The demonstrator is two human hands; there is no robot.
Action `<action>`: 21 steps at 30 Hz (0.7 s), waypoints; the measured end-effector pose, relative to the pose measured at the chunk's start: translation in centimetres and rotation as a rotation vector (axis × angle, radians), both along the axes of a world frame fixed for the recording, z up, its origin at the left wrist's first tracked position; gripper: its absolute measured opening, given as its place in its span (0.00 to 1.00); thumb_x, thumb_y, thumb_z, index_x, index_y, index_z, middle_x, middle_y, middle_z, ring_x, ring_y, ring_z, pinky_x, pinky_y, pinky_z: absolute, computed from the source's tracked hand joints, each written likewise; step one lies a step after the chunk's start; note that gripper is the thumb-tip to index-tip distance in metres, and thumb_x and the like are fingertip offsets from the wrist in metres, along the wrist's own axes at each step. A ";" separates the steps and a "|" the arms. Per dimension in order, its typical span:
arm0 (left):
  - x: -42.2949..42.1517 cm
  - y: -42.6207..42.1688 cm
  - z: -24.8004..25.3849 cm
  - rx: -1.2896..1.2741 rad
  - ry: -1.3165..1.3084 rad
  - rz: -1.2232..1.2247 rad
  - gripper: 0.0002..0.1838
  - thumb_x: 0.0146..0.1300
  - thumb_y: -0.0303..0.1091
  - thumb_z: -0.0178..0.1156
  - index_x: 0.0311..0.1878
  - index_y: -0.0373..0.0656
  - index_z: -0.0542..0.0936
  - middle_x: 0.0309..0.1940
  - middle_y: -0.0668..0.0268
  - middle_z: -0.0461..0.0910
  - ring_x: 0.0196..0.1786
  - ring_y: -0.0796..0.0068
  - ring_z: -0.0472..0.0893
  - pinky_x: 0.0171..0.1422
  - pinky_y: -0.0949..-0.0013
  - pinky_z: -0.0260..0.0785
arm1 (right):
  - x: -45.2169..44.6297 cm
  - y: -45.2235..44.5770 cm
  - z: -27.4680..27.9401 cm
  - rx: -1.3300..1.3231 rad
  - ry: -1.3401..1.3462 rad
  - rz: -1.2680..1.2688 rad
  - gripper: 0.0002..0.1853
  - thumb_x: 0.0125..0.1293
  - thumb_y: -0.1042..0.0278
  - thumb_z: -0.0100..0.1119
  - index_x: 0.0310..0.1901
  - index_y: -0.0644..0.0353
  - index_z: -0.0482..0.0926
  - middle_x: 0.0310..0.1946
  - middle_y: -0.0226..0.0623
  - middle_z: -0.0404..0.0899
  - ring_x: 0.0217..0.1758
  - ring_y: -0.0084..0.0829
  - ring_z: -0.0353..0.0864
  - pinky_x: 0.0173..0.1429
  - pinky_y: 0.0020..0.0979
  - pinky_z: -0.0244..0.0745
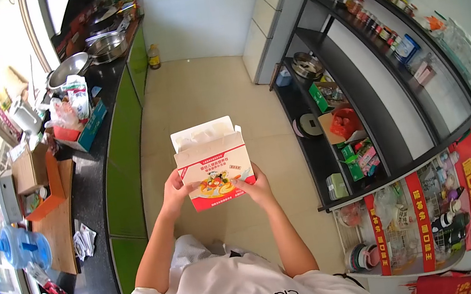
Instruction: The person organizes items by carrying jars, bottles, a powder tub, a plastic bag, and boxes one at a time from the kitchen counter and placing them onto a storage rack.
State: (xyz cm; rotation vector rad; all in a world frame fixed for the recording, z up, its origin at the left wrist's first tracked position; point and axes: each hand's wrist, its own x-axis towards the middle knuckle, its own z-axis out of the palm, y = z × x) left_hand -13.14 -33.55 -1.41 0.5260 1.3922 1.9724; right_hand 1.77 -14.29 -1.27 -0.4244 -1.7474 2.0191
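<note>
Between both hands, in front of my body, is a cream and red cardboard food box [207, 156] with printed lettering and a picture of food. Its top flap stands raised, and pale contents show faintly inside the opening. My left hand [176, 191] grips the box's left side, with the thumb across the front. On the right side, my right hand [257, 187] holds the lower corner, its thumb also on the printed face. The fingers behind the box are hidden.
Along the left runs a dark counter [96, 213] with green cabinets, bearing pans [106, 46], a blue carton [90, 129], an orange box [49, 202] and a water jug [22, 247]. A black shelf [350, 99] with jars and boxes stands right. A snack rack [376, 235] is nearer. An oil bottle [154, 57] sits on the floor.
</note>
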 end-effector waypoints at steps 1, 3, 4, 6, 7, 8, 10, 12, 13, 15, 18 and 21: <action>0.0 0.6 0.0 -0.006 -0.001 -0.009 0.30 0.50 0.25 0.66 0.58 0.36 0.70 0.51 0.62 0.80 0.53 0.73 0.79 0.61 0.68 0.70 | 0.2 0.3 0.1 0.007 0.009 -0.012 0.38 0.54 0.71 0.72 0.65 0.69 0.64 0.54 0.40 0.76 0.56 0.26 0.75 0.59 0.29 0.71; -0.1 1.9 0.0 0.005 0.004 -0.029 0.30 0.49 0.26 0.67 0.58 0.36 0.71 0.51 0.62 0.80 0.53 0.74 0.79 0.61 0.68 0.70 | 0.6 0.9 0.4 0.029 0.014 -0.078 0.33 0.56 0.73 0.70 0.61 0.68 0.67 0.53 0.39 0.77 0.55 0.26 0.76 0.58 0.29 0.72; -0.2 2.6 0.1 -0.005 -0.002 -0.042 0.30 0.50 0.26 0.67 0.58 0.36 0.71 0.51 0.62 0.80 0.53 0.74 0.79 0.61 0.68 0.70 | 0.9 1.2 0.5 0.036 0.011 -0.118 0.30 0.56 0.73 0.70 0.60 0.67 0.68 0.53 0.38 0.77 0.54 0.25 0.77 0.58 0.29 0.73; -0.5 4.2 0.3 -0.024 -0.022 -0.080 0.29 0.50 0.26 0.67 0.58 0.36 0.71 0.51 0.62 0.80 0.53 0.74 0.79 0.60 0.68 0.70 | 1.4 1.9 0.8 0.016 -0.006 -0.154 0.35 0.54 0.72 0.71 0.63 0.68 0.65 0.54 0.40 0.76 0.56 0.26 0.76 0.59 0.28 0.72; -0.6 5.2 0.1 -0.020 -0.025 -0.107 0.29 0.50 0.27 0.67 0.58 0.36 0.71 0.51 0.62 0.80 0.52 0.74 0.79 0.60 0.68 0.70 | 1.7 2.5 0.9 0.011 -0.015 -0.176 0.38 0.53 0.71 0.72 0.65 0.68 0.64 0.55 0.40 0.75 0.56 0.27 0.75 0.59 0.28 0.72; -0.8 6.2 -0.1 -0.012 -0.029 -0.135 0.29 0.50 0.27 0.66 0.58 0.35 0.71 0.51 0.62 0.80 0.52 0.74 0.79 0.60 0.68 0.70 | 2.0 3.0 0.9 0.029 -0.016 -0.209 0.38 0.53 0.71 0.72 0.65 0.68 0.64 0.55 0.40 0.75 0.57 0.27 0.75 0.59 0.28 0.72; -1.2 8.6 -0.1 -0.002 -0.030 -0.191 0.28 0.51 0.26 0.66 0.57 0.35 0.71 0.50 0.62 0.80 0.52 0.74 0.79 0.60 0.69 0.70 | 2.3 4.3 0.9 0.072 -0.014 -0.273 0.39 0.53 0.71 0.73 0.65 0.68 0.64 0.55 0.41 0.75 0.57 0.27 0.75 0.59 0.28 0.72; -1.7 11.3 0.1 -0.001 -0.027 -0.250 0.27 0.51 0.26 0.65 0.57 0.35 0.72 0.50 0.62 0.80 0.52 0.74 0.79 0.60 0.69 0.70 | 2.6 6.2 1.0 0.072 -0.013 -0.328 0.39 0.53 0.71 0.73 0.65 0.68 0.64 0.55 0.41 0.75 0.57 0.27 0.75 0.59 0.28 0.72; -1.9 12.8 0.2 0.007 -0.027 -0.278 0.27 0.52 0.25 0.65 0.57 0.35 0.72 0.50 0.62 0.81 0.52 0.75 0.79 0.60 0.69 0.70 | 2.8 7.1 1.1 0.072 -0.013 -0.357 0.39 0.53 0.71 0.73 0.65 0.68 0.64 0.55 0.41 0.75 0.57 0.27 0.75 0.59 0.28 0.72; -2.5 15.8 0.5 0.023 -0.030 -0.330 0.26 0.52 0.25 0.65 0.57 0.34 0.72 0.50 0.62 0.81 0.52 0.75 0.79 0.60 0.68 0.70 | 2.9 8.8 1.4 0.060 -0.030 -0.413 0.38 0.53 0.71 0.72 0.64 0.68 0.64 0.55 0.41 0.75 0.57 0.27 0.75 0.60 0.29 0.71; -4.0 20.6 0.9 0.002 -0.024 -0.436 0.26 0.52 0.24 0.65 0.57 0.34 0.72 0.50 0.61 0.81 0.51 0.74 0.79 0.60 0.68 0.70 | 2.7 12.0 1.8 0.042 -0.028 -0.487 0.37 0.54 0.71 0.72 0.64 0.68 0.64 0.55 0.41 0.75 0.57 0.27 0.75 0.60 0.29 0.71; -5.5 24.8 1.9 0.036 0.009 -0.496 0.27 0.51 0.24 0.67 0.56 0.33 0.72 0.50 0.60 0.81 0.51 0.74 0.79 0.60 0.68 0.70 | 1.7 15.0 3.1 0.022 0.007 -0.515 0.37 0.54 0.71 0.71 0.64 0.68 0.63 0.56 0.41 0.74 0.58 0.28 0.74 0.61 0.29 0.70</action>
